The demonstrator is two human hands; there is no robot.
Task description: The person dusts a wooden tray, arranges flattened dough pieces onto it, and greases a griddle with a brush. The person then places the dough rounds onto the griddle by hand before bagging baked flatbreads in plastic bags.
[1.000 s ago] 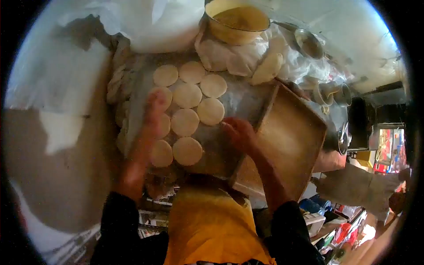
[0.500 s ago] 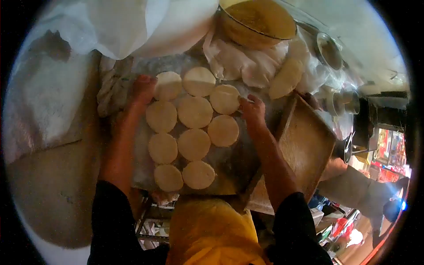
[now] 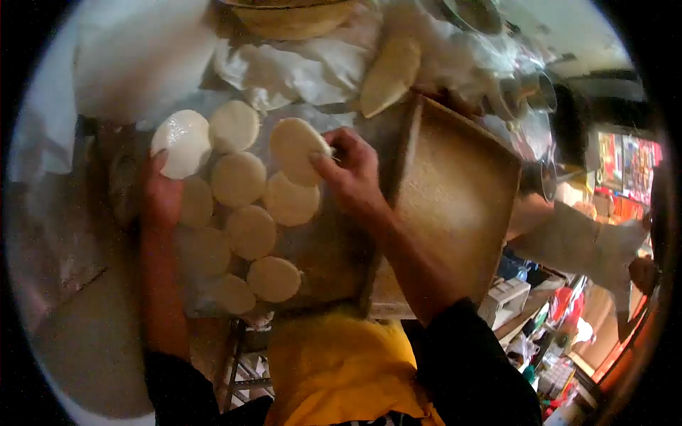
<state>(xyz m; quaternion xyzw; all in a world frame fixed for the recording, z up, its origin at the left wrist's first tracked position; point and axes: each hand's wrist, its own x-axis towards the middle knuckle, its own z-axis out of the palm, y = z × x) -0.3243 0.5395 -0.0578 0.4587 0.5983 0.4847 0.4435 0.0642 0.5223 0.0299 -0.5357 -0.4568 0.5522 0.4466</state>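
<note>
A pale round dough disc (image 3: 182, 144) is lifted at its edge by my left hand (image 3: 162, 197), its wet-looking surface shining. My right hand (image 3: 352, 169) pinches another dough disc (image 3: 293, 148) between thumb and fingers, and that disc is tilted above the worktop. Below and between my hands, several flat discs lie in loose rows, among them a middle one (image 3: 239, 179) and one near the front edge (image 3: 274, 279). Beneath the raised right disc, another disc (image 3: 293, 202) is partly covered. My left forearm stands beside the leftmost discs.
To the right is a shallow wooden tray (image 3: 455, 192) with a raised rim. A long dough piece (image 3: 391, 74), white cloth (image 3: 298, 74) and a large bowl (image 3: 291, 20) sit at the back. Metal pots (image 3: 536, 92) stand farther right, near another person's sleeve (image 3: 579, 238).
Both hands have picked up a dough disc from the top row and raised it off the worktop. The camera view has shifted, so the tray and bowl appear farther left.
</note>
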